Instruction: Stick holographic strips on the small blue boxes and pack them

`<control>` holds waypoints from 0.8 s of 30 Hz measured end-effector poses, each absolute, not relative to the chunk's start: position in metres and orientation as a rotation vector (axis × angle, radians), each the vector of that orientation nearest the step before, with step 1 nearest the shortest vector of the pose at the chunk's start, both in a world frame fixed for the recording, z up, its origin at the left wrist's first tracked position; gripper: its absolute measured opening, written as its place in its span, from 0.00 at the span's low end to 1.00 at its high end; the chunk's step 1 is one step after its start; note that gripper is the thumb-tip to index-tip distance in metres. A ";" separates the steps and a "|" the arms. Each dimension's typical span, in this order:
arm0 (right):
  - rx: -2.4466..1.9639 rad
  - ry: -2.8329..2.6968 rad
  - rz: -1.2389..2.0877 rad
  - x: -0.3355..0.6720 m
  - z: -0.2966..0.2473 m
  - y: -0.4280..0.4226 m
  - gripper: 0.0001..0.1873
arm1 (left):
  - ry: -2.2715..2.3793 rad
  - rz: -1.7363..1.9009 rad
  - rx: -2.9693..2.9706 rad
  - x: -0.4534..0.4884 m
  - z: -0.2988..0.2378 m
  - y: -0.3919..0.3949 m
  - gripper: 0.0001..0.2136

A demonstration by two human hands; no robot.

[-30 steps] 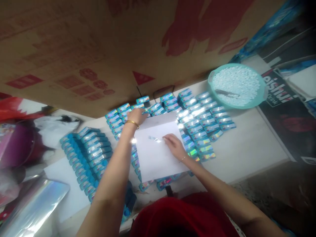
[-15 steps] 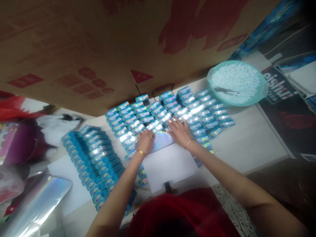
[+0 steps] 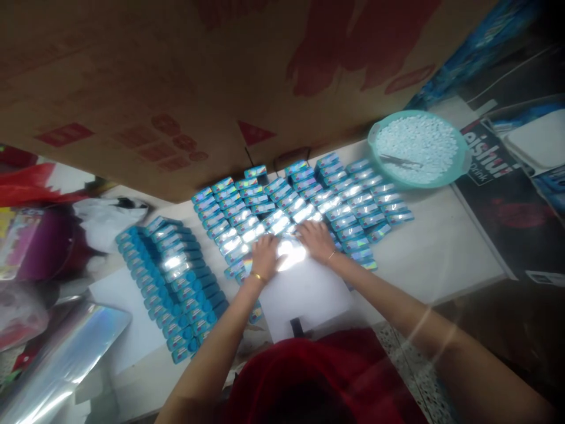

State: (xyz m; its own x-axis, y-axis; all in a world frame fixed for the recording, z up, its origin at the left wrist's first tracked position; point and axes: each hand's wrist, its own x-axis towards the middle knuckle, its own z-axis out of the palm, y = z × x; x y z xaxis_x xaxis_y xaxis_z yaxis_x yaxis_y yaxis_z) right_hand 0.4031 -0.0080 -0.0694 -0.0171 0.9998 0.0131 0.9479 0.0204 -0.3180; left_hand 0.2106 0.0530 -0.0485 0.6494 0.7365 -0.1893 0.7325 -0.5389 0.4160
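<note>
Rows of small blue boxes with shiny rainbow labels (image 3: pixel 309 197) cover the white table (image 3: pixel 432 259). A white sheet (image 3: pixel 304 294) lies over the near part of these rows. At its far edge a shiny holographic strip (image 3: pixel 289 254) glares between my hands. My left hand (image 3: pixel 265 257), with a gold bangle at the wrist, rests fingers-down on the strip's left end. My right hand (image 3: pixel 316 240), fingers spread flat, presses on the strip's right end and the boxes there. Neither hand holds anything lifted.
A second block of blue boxes (image 3: pixel 176 282) lies at the left on a white sheet. A teal basin of small white pellets (image 3: pixel 417 147) stands at the far right. A big cardboard box (image 3: pixel 176 88) looms behind. A holographic film roll (image 3: pixel 66 359) lies near left.
The white sheet has been pulled toward me, uncovering more rows of boxes. Both hands came together at its far edge and now press on the shiny strip.
</note>
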 end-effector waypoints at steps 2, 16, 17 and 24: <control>-1.989 -2.047 0.267 0.404 -0.070 -0.012 0.20 | 1.186 -0.028 2.373 0.214 -0.048 0.049 0.09; -1.959 -2.018 0.612 0.391 -0.038 0.011 0.16 | 1.097 0.288 2.559 0.224 -0.028 0.046 0.11; -1.969 -2.016 0.641 0.391 -0.038 0.013 0.16 | 1.091 0.334 2.578 0.224 -0.030 0.044 0.11; -2.088 -2.024 0.648 0.405 -0.042 0.018 0.17 | 1.012 0.685 2.342 0.220 -0.023 0.007 0.04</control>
State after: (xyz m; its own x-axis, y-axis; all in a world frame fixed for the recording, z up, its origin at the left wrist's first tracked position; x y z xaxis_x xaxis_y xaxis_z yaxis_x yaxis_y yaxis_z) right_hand 0.4051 0.0178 -0.0422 -0.0110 0.9811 -0.1932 0.9107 -0.0700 -0.4072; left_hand 0.2196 0.0073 -0.0230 0.5981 0.7620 0.2484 0.5134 -0.6022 0.6114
